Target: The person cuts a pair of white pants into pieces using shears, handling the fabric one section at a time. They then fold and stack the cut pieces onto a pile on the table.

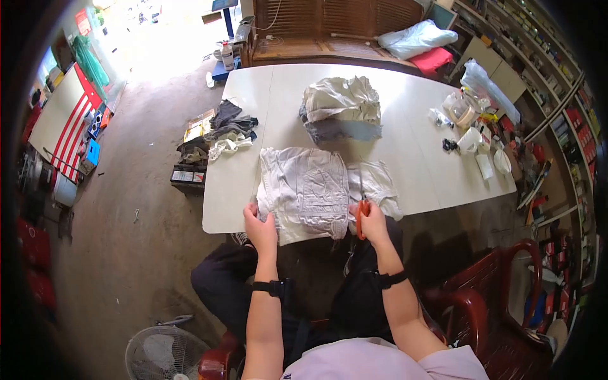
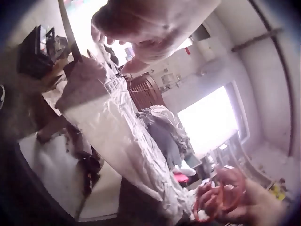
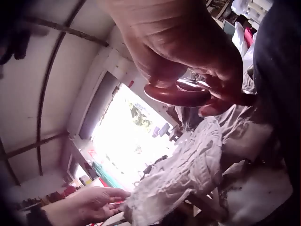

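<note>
An off-white garment with seams and gathered stitching lies spread over the table's near edge, its lower part hanging off. At its left edge my left hand pinches the fabric between thumb and fingers. My right hand grips orange-handled scissors beside the garment's right edge; the fingers cover much of them. In the right wrist view, one handle loop shows under the palm. Another pale cloth piece lies just right of the garment, partly under it.
Folded white and grey cloths are stacked farther back on the white table. Dark and pale rags lie at the left edge. Cups and plastic bags crowd the right end. A red chair stands at right, a fan at lower left.
</note>
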`<state>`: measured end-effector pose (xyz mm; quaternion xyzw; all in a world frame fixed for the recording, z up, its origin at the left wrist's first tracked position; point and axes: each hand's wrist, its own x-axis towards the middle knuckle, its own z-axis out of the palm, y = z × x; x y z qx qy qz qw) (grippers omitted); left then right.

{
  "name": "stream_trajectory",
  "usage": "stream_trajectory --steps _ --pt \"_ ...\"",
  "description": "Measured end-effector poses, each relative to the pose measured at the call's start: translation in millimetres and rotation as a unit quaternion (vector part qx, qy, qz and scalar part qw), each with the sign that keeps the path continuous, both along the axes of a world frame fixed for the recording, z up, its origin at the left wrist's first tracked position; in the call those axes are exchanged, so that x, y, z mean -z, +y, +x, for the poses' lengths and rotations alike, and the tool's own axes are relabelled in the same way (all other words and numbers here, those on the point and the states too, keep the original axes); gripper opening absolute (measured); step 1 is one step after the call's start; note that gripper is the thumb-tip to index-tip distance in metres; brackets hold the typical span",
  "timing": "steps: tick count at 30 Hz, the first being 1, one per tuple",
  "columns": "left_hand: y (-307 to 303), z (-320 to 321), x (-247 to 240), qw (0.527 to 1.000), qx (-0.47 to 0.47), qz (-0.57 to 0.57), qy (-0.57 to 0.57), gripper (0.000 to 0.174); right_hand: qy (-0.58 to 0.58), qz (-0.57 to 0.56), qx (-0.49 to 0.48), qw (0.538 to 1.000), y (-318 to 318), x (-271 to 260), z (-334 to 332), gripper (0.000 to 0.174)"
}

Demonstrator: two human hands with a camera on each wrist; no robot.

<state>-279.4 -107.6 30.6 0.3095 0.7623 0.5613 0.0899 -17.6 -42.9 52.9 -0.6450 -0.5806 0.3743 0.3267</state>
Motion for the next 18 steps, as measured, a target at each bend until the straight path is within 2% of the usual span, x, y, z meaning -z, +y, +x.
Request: stream_trajectory --steps 1,2,3,5,6,7,8,10,11,12,13,14,16,18 --pt "-3 2 -14 1.000 0.004 -0.005 0.003 0.035 0.095 -0.039 0.004 0.995 -8 -5 1 0.042" --pt "-6 7 -28 0.993 -0.026 -0.019 0.114 0.035 0.190 -0.076 0.010 0.979 -17 -11 3 0.040" --pt "-7 14 -37 0.973 -0.055 -0.032 0.224 0.036 0.193 -0.078 0.015 0.978 -28 -20 6 0.040" --pt "-20 31 -29 0.966 0.173 0.016 0.189 0.039 0.395 -0.175 -0.014 0.902 -56 -36 13 0.041" --pt "-25 46 -19 0.930 0.304 0.019 0.204 0.041 0.402 -0.175 -0.005 0.899 -68 -38 16 0.041" --pt "-28 60 -31 0.870 0.433 -0.003 0.235 0.045 0.450 -0.211 -0.008 0.868 -81 -38 18 0.045" --pt "-30 77 -37 0.828 0.476 -0.004 0.297 0.046 0.498 -0.245 -0.011 0.832 -93 -37 19 0.049" --pt "-27 96 -17 0.827 0.484 -0.010 0.286 0.043 0.504 -0.264 0.017 0.822 -117 -31 22 0.052" --pt "-21 98 -6 0.811 0.504 -0.009 0.297 0.043 0.490 -0.288 -0.038 0.822 -134 -25 27 0.054" --pt "-15 99 8 0.838 0.465 -0.010 0.284 0.037 0.463 -0.316 -0.101 0.822 -146 -22 31 0.055" --pt "-10 101 9 0.864 0.424 -0.010 0.270 0.032 0.455 -0.345 -0.111 0.814 -154 -22 33 0.056" --pt "-7 101 10 0.860 0.429 -0.008 0.275 0.032 0.446 -0.373 -0.123 0.804 -160 -22 34 0.057" --pt "-2 98 3 0.913 0.391 -0.045 0.109 0.023 0.452 -0.393 -0.142 0.788 -166 -18 34 0.058" --pt "-1 96 -4 0.911 0.397 -0.056 0.096 0.021 0.500 -0.406 -0.152 0.749 -171 -17 30 0.058"
